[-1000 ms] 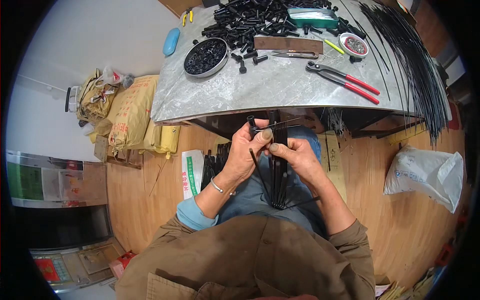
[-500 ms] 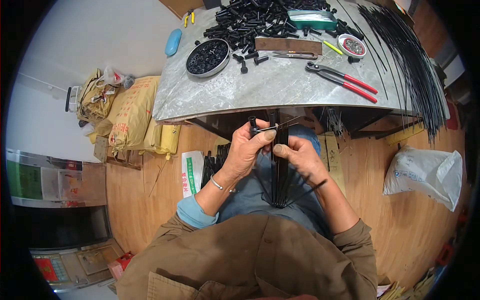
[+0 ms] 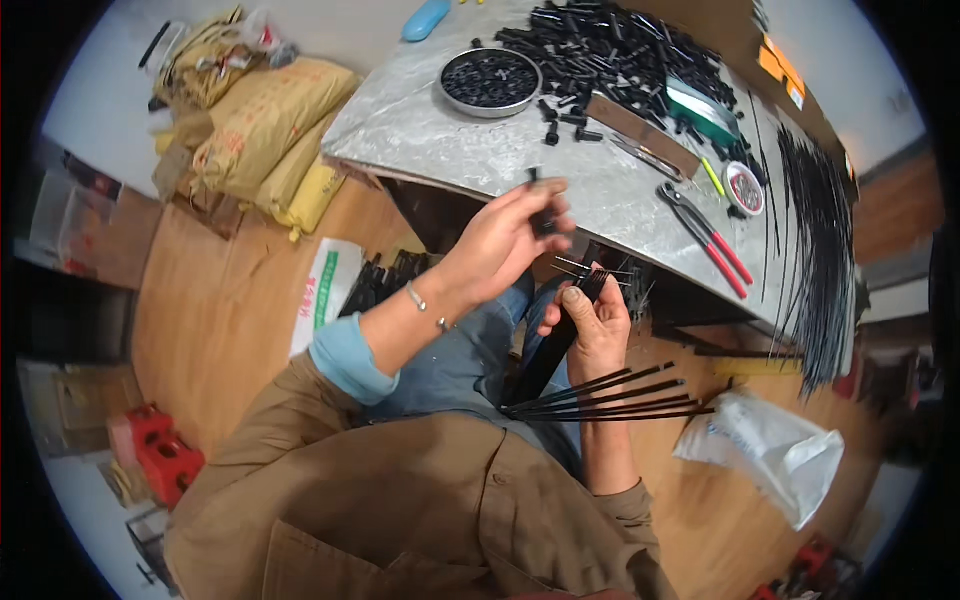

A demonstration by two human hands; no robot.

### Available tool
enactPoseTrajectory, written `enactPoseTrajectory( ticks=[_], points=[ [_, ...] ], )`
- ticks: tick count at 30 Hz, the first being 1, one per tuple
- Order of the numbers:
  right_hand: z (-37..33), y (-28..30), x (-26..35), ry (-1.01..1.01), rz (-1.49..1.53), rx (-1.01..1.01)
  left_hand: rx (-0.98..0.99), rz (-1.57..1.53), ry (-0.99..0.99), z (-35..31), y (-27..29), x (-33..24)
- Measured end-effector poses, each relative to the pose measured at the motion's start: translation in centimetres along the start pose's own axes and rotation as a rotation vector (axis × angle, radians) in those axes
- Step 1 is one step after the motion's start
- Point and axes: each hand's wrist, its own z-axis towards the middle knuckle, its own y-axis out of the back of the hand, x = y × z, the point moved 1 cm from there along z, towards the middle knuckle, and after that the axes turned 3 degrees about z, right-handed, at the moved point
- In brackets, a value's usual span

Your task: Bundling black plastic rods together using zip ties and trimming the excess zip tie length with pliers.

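Note:
My left hand [image 3: 505, 240] is raised by the table's front edge, blurred by motion. Its fingers are curled round a short black plastic piece [image 3: 543, 220], whose end sticks up above them. Lower and to the right, my right hand [image 3: 597, 325] grips the upper end of a bundle of black ribs [image 3: 548, 358] standing in my lap. Thin wire ends poke out crosswise at the bundle's top. From its lower end, several loose black ribs [image 3: 640, 392] fan out to the right over my right forearm.
On the grey table [image 3: 400, 135] lie a heap of black plastic pieces [image 3: 620, 50], a round dish [image 3: 490, 108] of small black parts, red-handled pliers [image 3: 715, 245], scissors [image 3: 648, 160], a small bowl [image 3: 742, 188] and long black strips [image 3: 810, 240]. Sacks [image 3: 270, 130] stand left; a white bag [image 3: 765, 450] lies right.
My left hand has come away from the bundle, up and over toward the table, with a black piece in it. My right hand's bundle is tilted, and some ribs have swung out right. The view has turned.

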Motion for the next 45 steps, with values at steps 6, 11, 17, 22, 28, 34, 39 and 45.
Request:
enactPoseTrajectory(
  ticks=[6, 11, 17, 22, 28, 34, 39, 45],
  points=[
    [0.2, -1.1, -0.2, 0.037, -0.034, 0.018, 0.453, 0.378, 0.29, 1.4, -1.7, -0.8],
    [-0.1, -1.1, -0.1, 0.036, -0.115, 0.006, 0.472, 0.216, 0.32, 2.1, -0.3, 0.1],
    [0.0, -1.3, -0.1, 0.022, -0.096, 0.01, 0.439, 0.192, 0.243, 1.8, -0.3, -0.5],
    [0.0, -1.4, -0.1, 0.007, -0.092, -0.013, 0.525, 0.187, 0.252, 1.5, 0.1, -0.8],
    [0.1, -1.3, -0.2, -0.002, -0.093, -0.014, 0.563, 0.154, 0.273, 1.6, 0.4, -0.8],
    [0.0, -1.6, -0.1, 0.005, -0.097, -0.036, 0.617, 0.201, 0.278, 2.0, 0.8, -0.7],
    [0.2, -1.4, 0.0, -0.004, -0.056, -0.039, 0.537, 0.214, 0.223, 1.6, 0.8, -0.3],
    [0.2, -1.2, 0.1, -0.023, -0.081, -0.017, 0.449, 0.307, 0.184, 1.2, 0.3, -0.6]
  ],
)
